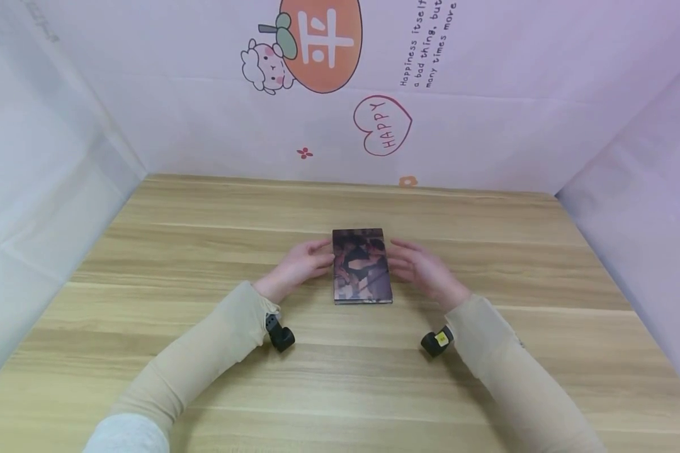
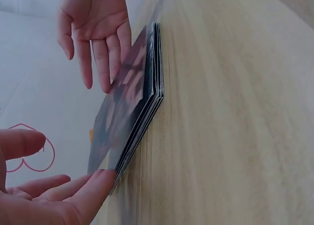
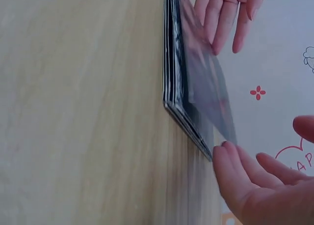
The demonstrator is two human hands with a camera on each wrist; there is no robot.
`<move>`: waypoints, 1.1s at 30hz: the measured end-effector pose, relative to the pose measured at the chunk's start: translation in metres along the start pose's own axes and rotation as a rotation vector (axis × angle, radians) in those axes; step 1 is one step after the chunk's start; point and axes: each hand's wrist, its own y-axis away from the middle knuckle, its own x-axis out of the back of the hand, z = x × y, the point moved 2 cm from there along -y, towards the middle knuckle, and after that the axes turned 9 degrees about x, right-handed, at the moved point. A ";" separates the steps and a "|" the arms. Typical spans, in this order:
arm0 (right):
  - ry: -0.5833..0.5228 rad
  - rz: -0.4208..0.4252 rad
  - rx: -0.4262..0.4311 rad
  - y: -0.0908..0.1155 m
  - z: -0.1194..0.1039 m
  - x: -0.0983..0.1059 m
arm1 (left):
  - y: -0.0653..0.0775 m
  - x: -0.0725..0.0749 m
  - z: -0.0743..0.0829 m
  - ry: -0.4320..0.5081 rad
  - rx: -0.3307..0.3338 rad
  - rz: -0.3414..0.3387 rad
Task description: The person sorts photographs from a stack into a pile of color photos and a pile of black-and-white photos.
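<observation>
A small stack of dark photo cards (image 1: 362, 267) lies flat on the wooden table, a picture in dark and reddish tones on its top card. In both wrist views several thin layers show along its edges, and the top card stands slightly apart from those below. My left hand (image 1: 299, 264) is at the left side of the stack, its fingertips right at the edge. On the opposite side my right hand (image 1: 422, 267) has its fingertips at the right edge. Fingers of both hands are extended and slightly bent, thumbs held away from the cards.
The wooden table (image 1: 351, 377) reaches back to a white cloth backdrop (image 1: 487, 126) with printed drawings and text. White cloth walls stand left and right. A black wrist camera (image 1: 281, 336) sits at my left cuff, and another black camera (image 1: 435, 341) at my right cuff.
</observation>
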 end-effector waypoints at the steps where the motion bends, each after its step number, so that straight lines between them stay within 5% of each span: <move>1: -0.002 0.013 0.006 0.000 -0.001 -0.001 | 0.001 0.000 0.001 -0.001 -0.005 0.010; 8: 0.023 0.141 0.022 -0.010 -0.003 -0.014 | 0.002 0.011 0.003 -0.066 -0.049 0.120; 15: 0.086 0.213 0.019 -0.026 -0.007 -0.048 | 0.005 0.043 -0.005 -0.156 -0.052 0.221; 23: 0.061 0.281 0.004 -0.048 -0.009 -0.096 | 0.020 0.088 -0.013 -0.255 -0.043 0.270; 33: 0.026 0.309 0.043 -0.066 -0.003 -0.141 | 0.042 0.124 -0.015 -0.369 0.005 0.301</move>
